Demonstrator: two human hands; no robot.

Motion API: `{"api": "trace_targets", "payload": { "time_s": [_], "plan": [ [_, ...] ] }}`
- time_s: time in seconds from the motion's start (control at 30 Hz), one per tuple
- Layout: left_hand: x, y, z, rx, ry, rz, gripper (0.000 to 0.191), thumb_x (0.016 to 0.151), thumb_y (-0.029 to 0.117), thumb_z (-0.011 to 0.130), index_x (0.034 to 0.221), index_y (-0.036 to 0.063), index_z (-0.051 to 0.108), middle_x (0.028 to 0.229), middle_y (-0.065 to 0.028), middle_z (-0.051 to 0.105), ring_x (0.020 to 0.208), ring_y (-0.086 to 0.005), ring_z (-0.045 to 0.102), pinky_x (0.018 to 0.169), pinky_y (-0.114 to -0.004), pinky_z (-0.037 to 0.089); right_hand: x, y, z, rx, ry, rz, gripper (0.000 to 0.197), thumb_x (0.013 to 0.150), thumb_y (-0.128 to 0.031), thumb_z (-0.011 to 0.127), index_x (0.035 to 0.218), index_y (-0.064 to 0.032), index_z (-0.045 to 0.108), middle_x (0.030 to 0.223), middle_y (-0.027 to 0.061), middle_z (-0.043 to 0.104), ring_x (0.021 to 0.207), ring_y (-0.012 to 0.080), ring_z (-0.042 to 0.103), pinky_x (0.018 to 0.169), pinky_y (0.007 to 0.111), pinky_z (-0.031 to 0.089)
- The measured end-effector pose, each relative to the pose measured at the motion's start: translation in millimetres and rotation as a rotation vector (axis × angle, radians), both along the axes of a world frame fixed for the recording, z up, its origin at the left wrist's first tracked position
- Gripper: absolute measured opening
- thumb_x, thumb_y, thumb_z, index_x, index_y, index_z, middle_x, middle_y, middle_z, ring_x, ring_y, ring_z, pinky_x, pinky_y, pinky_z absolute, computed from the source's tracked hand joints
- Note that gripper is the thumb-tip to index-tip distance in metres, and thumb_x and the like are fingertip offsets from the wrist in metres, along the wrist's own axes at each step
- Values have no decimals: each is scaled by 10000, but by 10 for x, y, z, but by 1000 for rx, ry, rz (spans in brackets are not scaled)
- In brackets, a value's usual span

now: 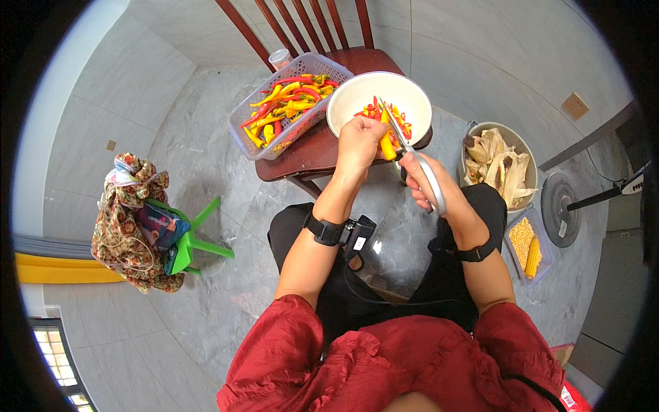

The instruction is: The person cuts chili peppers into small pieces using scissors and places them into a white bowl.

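My left hand (362,141) grips a yellow chili pepper (387,140) over the near edge of a white bowl (340,103). Grey-handled scissors (425,172) are in my right hand (431,180), their blades reaching up alongside the pepper. Whether the blades touch it I cannot tell. Cut red and yellow chili pieces (368,110) lie inside the bowl. To the bowl's left, a lilac plastic basket (247,145) holds whole red and yellow chilies (293,100). Both containers rest on the seat of a dark red wooden chair (293,167).
A clear jar (280,58) stands behind the basket. On the right are a bucket (466,170) of corn husks (502,162), a plastic tub (545,257) with kernels and a cob (533,257), and a round stand base (560,208). A green stool (188,247) bearing cloth (128,226) stands left.
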State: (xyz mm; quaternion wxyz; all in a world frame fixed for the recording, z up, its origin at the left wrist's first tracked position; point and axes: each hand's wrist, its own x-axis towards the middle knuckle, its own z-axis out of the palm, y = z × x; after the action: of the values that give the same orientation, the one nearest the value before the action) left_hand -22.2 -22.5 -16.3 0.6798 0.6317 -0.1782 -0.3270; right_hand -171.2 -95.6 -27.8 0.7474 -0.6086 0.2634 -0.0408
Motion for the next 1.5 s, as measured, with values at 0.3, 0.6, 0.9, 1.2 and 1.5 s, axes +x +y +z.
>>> {"api": "trace_targets", "payload": {
  "time_s": [0.3,0.6,0.9,1.2,1.5],
  "plan": [
    [-10,-8,-35,-21,14,-23,123,861,93,559,829,-26,560,710,-111,633,545,-156,614,470,-253,511,-3,24,1,-57,12,-28,607,784,-685,558,825,-83,490,603,-36,405,425,41,388,352,199,327],
    [58,-7,-59,-39,123,-53,153,915,137,518,904,-10,559,775,-90,620,578,-136,601,490,-234,493,2,13,13,15,20,-44,559,799,-650,572,813,-100,479,613,-36,415,422,41,390,341,194,320],
    [148,58,47,-35,201,-47,149,931,124,487,823,24,509,672,-9,483,525,-73,441,404,-211,348,-29,12,36,35,-55,-37,531,830,-633,545,838,-109,457,644,-40,398,446,25,362,362,178,295],
    [86,42,27,11,160,-128,222,928,148,485,813,-29,554,636,-67,560,449,-130,539,421,-262,523,3,46,6,-29,7,8,507,923,-542,466,1083,-62,494,663,-32,391,461,21,344,374,183,291],
    [85,18,-20,-11,79,-156,194,917,136,506,813,-23,549,652,-61,564,444,-110,496,373,-244,432,-20,19,22,-5,29,-1,489,897,-558,507,975,-75,522,595,-49,359,409,25,303,353,194,254]
  ]
}}
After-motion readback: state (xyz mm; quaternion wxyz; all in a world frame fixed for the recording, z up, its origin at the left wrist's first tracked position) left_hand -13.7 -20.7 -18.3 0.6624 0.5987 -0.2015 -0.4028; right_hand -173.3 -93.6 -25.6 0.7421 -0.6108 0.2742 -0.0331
